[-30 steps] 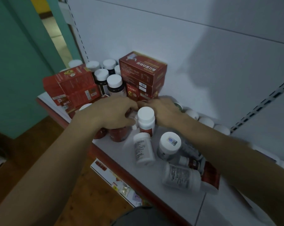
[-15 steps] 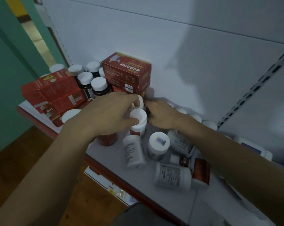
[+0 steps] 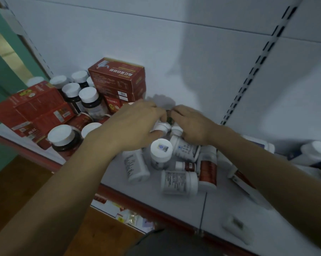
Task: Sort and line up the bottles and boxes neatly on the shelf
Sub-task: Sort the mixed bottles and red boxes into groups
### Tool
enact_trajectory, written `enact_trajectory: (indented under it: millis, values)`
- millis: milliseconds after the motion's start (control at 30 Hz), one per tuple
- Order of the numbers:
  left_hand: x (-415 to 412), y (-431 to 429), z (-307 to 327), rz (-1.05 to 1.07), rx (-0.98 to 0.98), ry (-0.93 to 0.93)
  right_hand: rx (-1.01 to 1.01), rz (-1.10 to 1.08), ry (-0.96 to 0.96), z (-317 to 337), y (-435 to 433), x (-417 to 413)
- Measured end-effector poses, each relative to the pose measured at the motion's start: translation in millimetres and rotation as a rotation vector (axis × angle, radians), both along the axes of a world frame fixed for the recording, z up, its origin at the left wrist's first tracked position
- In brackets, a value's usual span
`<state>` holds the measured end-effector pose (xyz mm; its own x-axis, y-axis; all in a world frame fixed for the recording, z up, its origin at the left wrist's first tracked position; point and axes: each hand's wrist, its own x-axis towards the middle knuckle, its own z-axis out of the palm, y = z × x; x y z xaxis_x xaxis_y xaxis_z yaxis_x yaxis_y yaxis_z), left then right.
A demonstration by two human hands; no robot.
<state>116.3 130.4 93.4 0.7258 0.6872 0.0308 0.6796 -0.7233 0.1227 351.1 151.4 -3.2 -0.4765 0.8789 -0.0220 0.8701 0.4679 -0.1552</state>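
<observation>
My left hand [image 3: 135,124] and my right hand [image 3: 191,124] meet at the back of the white shelf [image 3: 176,204]. The left hand's fingers curl over a small white-capped bottle [image 3: 160,126]. Fingertips of the right hand curl onto a small dark bottle [image 3: 168,117] beside it; the grip is partly hidden. In front of them, an upright white bottle [image 3: 160,150] stands among lying white bottles [image 3: 178,182] and a red-labelled one [image 3: 207,169]. Stacked red boxes [image 3: 117,80] stand behind, with dark white-capped bottles [image 3: 87,97] to their left.
More red boxes [image 3: 36,108] lie at the shelf's left end, above a red front edge [image 3: 119,194]. A large white bottle [image 3: 314,152] stands far right. A small white packet [image 3: 235,226] lies near the front. A slotted upright [image 3: 257,61] runs up the back wall.
Both hands shifted right along the back of the shelf, away from the red box stack. The bottle the left hand steadied earlier is now hidden or left behind; the view turned right.
</observation>
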Motion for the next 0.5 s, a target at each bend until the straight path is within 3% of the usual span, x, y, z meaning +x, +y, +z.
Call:
enact_trajectory:
  millis: [100,200,267,400,500]
  values:
    - [17.3,-12.0,-5.5,-0.107,-0.049,0.033,0.054,-0.020,0.182,-3.0,-12.9,10.1]
    - [25.0,-16.9,-21.9,-0.133,-0.045,0.115,0.089,-0.047,0.220,9.7,-33.8,10.6]
    - [23.7,-16.6,-30.6,-0.099,-0.051,0.117,-0.003,-0.038,0.226,15.9,-50.8,8.0]
    - [17.9,-18.1,-30.1,-0.069,0.009,0.151,-0.005,0.006,0.123,2.1,-61.9,-3.5]
    - [13.1,-19.8,-27.4,-0.035,0.056,0.208,-0.048,-0.062,0.285,3.1,-59.4,-12.5]
